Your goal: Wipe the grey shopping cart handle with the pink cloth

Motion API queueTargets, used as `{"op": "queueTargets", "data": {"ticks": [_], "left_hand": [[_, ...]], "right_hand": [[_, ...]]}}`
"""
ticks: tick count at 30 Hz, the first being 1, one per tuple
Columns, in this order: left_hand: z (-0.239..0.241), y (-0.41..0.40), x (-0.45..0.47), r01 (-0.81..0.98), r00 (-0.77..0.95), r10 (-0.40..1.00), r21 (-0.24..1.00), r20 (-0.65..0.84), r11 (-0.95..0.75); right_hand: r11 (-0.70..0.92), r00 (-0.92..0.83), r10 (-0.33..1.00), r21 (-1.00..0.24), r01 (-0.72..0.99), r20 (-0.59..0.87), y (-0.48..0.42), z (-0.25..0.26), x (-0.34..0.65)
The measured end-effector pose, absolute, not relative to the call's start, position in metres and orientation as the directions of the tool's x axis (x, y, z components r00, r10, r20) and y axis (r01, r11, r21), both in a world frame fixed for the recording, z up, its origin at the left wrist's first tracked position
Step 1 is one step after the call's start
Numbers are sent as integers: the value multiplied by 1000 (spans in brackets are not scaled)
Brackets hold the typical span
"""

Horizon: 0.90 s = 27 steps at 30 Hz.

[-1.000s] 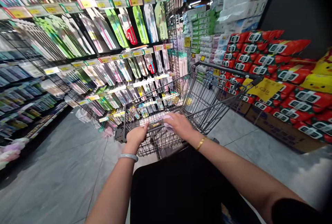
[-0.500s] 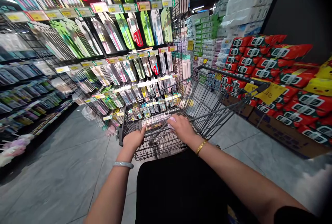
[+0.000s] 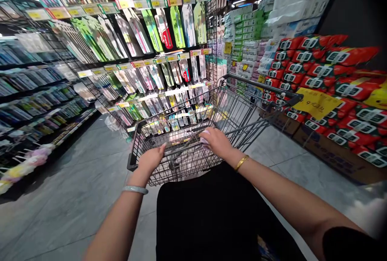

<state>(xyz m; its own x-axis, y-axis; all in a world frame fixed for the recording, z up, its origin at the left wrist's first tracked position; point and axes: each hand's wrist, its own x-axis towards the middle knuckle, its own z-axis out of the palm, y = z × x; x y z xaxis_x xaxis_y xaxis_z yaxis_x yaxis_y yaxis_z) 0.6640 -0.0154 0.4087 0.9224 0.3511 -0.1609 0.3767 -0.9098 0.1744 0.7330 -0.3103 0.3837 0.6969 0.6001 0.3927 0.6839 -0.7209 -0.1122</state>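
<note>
A dark wire shopping cart (image 3: 242, 110) stands in front of me in a shop aisle. My left hand (image 3: 151, 159) is closed round the cart's handle bar (image 3: 181, 147) near its left end. My right hand (image 3: 218, 142) grips the same bar further right and also holds a small pale pink thing (image 3: 204, 135) against it, which I cannot make out. I wear a pale bangle on the left wrist and a gold one on the right. The cart's basket looks empty as far as I can see.
Shelves of hanging toothbrush packs (image 3: 136, 43) with yellow price tags line the left side. Red bagged goods (image 3: 329, 79) are stacked on cardboard at the right, with a yellow sign (image 3: 316, 102). Tissue packs (image 3: 250, 31) are piled at the far end. Grey tiled floor (image 3: 60, 196) runs between.
The cart and both hands have moved forward along the aisle and the view has swung slightly left; the shelves and red bags have slid to the right. Both grips are unchanged.
</note>
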Motion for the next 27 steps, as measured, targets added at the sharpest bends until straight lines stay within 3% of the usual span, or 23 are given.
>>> {"op": "queueTargets", "data": {"ticks": [3,6,9,14,20,27], "left_hand": [[412,-61,679,252,966,229,257,-116,-933],[407,-94,696,172,984,155,242,-90,-955],[402,-97,706,208,970,171,223,-175,-952],[404,-79,711,258,927,158,274,-339,-927],[407,-68,705,274,919,180,241,-351,-931],[404,-61,707,311,898,191,264,-396,-913]], "right_hand": [[-702,678,624,-102,705,388,-286,385,724],[-638,621,686,-96,764,378,-289,389,727],[-631,630,675,-143,763,383,-305,390,736],[-741,742,515,-212,637,430,-280,382,725],[-555,569,704,-170,814,425,-283,387,728],[-681,667,574,-176,711,475,-302,385,732]]}}
